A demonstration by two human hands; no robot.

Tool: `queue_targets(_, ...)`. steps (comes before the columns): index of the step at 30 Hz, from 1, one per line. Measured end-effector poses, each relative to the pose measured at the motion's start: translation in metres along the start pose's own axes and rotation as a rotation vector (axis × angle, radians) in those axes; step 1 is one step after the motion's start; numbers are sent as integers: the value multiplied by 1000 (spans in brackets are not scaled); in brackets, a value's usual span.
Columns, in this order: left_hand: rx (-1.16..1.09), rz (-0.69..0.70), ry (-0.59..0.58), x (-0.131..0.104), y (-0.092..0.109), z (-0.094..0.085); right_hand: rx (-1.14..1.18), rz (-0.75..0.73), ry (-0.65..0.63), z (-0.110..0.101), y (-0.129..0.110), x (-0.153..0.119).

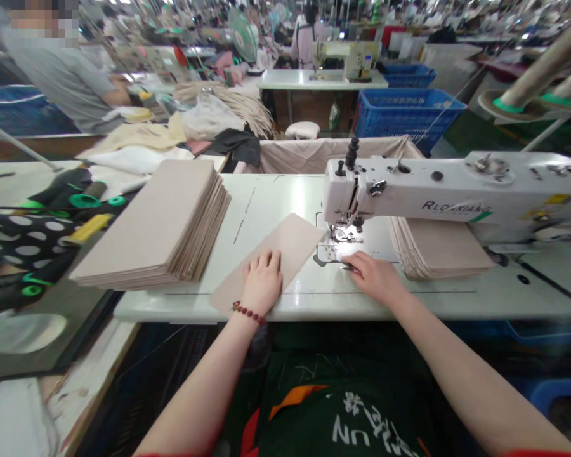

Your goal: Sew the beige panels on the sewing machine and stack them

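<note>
My left hand (262, 282) lies flat on a beige fabric panel (292, 244), fingers stretched out over it. The panel rests slantwise on the sewing machine table, its far right corner close to the presser foot (345, 233). My right hand (375, 276) is closed beside the metal needle plate (330, 252), near its front edge. From under those fingers pokes a small pointed metal tool (350, 268), mostly hidden, so its kind is unclear. The white sewing machine (409, 187) stands above and to the right of my right hand.
A tall stack of beige panels (147, 216) stands left on the table; a smaller stack (447, 247) lies under the machine arm. Thread cones (85, 200) and polka-dot cloth (14, 235) are far left. A blue crate (404, 114) stands behind. Another person (61, 76) works back left.
</note>
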State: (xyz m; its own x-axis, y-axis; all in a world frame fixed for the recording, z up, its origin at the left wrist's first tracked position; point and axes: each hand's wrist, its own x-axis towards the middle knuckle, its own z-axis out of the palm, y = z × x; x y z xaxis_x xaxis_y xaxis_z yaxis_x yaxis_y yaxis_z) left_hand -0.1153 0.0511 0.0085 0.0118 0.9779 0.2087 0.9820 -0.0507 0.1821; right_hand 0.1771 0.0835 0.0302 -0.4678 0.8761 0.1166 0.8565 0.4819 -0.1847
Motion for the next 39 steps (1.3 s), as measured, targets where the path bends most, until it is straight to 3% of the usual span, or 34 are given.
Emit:
queue_targets(4, -115, 145, -153, -42, -18, -8, 157, 42, 27, -3, -2, -49)
queue_targets(7, -212, 281, -205, -47, -10, -7, 261, 102, 73, 2, -6, -74)
queue_targets(12, -269, 302, -126, -38, 35, -6, 346, 262, 123, 2, -10, -96)
queue_targets(15, -309, 387, -126, -47, 69, -2, 359, 394, 138, 4, -12, -112)
queue_targets(19, -281, 580, -180, -62, 107, 16, 396, 482, 79, 15, -18, -134)
queue_targets(22, -319, 644, -169, -65, 122, 31, 458, 481, 50, 26, -24, -144)
queue_targets(32, -733, 453, -99, -64, 118, 40, 481, 341, -8, 38, -39, -135)
queue_targets(39, -745, 511, -126, -66, 117, 35, 410, 394, -18, 42, -40, -127)
